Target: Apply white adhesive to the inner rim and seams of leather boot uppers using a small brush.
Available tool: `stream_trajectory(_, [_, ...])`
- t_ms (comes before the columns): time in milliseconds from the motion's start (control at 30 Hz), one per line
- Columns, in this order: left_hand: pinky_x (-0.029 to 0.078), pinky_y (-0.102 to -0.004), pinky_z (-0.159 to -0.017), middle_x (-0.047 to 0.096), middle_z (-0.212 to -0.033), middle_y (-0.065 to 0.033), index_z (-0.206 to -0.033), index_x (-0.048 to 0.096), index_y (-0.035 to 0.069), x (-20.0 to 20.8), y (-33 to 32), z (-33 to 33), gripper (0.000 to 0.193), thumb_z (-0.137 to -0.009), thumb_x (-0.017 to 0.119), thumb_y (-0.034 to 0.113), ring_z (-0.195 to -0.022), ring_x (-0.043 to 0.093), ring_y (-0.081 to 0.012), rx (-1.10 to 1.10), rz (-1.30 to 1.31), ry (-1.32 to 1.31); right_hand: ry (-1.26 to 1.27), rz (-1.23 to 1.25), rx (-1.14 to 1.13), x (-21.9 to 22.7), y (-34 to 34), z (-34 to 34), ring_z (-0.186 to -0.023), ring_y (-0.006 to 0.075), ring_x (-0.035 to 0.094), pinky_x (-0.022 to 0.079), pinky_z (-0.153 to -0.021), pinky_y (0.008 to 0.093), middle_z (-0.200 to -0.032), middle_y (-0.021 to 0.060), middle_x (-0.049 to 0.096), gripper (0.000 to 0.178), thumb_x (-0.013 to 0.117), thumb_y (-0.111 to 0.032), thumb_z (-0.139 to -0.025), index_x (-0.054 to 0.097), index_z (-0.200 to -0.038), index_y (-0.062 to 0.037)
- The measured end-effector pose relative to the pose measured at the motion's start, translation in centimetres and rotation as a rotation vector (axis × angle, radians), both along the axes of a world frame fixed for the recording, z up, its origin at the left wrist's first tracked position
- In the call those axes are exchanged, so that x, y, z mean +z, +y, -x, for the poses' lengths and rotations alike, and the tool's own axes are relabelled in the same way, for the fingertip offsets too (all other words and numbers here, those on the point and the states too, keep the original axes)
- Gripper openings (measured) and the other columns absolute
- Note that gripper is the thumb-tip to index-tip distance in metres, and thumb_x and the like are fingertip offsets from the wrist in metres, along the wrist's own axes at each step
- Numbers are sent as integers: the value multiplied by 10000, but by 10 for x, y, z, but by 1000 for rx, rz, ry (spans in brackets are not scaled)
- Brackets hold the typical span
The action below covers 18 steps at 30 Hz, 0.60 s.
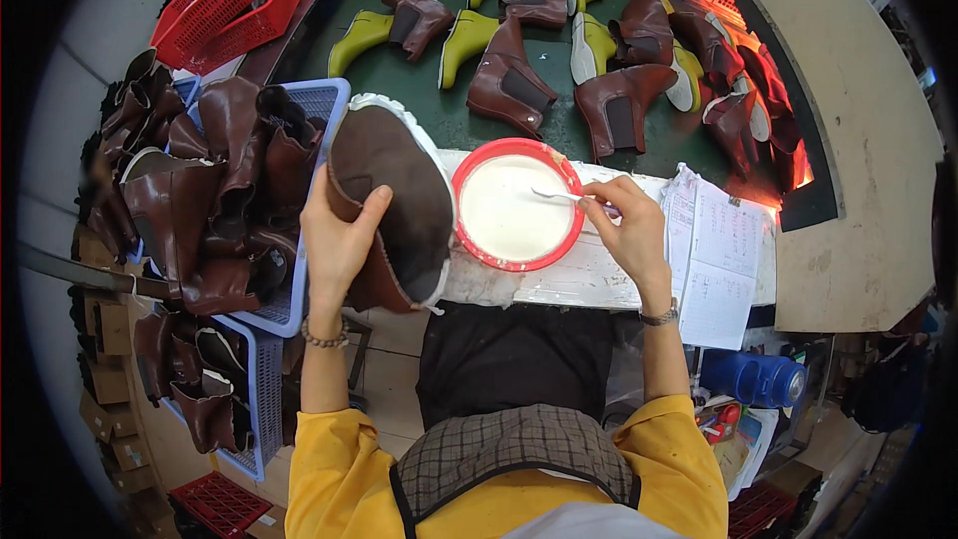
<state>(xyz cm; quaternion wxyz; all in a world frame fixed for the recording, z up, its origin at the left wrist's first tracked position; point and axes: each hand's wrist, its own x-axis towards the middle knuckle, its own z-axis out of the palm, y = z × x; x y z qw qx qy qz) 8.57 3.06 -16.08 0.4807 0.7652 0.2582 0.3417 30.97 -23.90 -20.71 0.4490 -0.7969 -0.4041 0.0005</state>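
Note:
My left hand (pixel 344 240) grips a brown leather boot upper (pixel 394 195), its thumb inside and its white-edged opening turned toward me. In front of me, on a white ledge, stands a red-rimmed bowl (pixel 517 210) holding a milky white liquid. My right hand (pixel 631 225) pinches the handle of a small brush (pixel 561 197) at the bowl's right side. The brush's tip is over the white liquid; whether it touches the surface I cannot tell.
Brown boots (pixel 509 80) and yellow-green shoe lasts (pixel 464 40) lie on a green conveyor belt (pixel 399 90), which runs into a glowing heater (pixel 788 150). Blue crates (pixel 299 309) of boot uppers stand left. Red baskets (pixel 230 15) sit far left. An open notebook (pixel 714 260) lies right.

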Motion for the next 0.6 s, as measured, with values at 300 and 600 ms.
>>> stream_trajectory(300, [267, -498, -1183, 349, -1542, -308, -1611, 56, 37, -78, 5, 37, 1478, -518, 976, 416, -1436, 363, -430, -175, -275, 472, -231, 288, -122, -19, -7, 3, -776, 260, 664, 527, -657, 380, -835, 64, 665, 116, 762, -178, -827, 739, -872, -74])
stream_trajectory(600, [406, -444, -1104, 452, -1473, -238, -1611, 145, 90, -75, 9, 50, 1192, -633, 824, 40, -1359, 468, -385, -94, -250, 453, -103, 125, -128, -24, -8, 2, -781, 283, 673, 532, -676, 389, -862, 104, 668, 151, 742, -170, -862, 760, -953, -51])
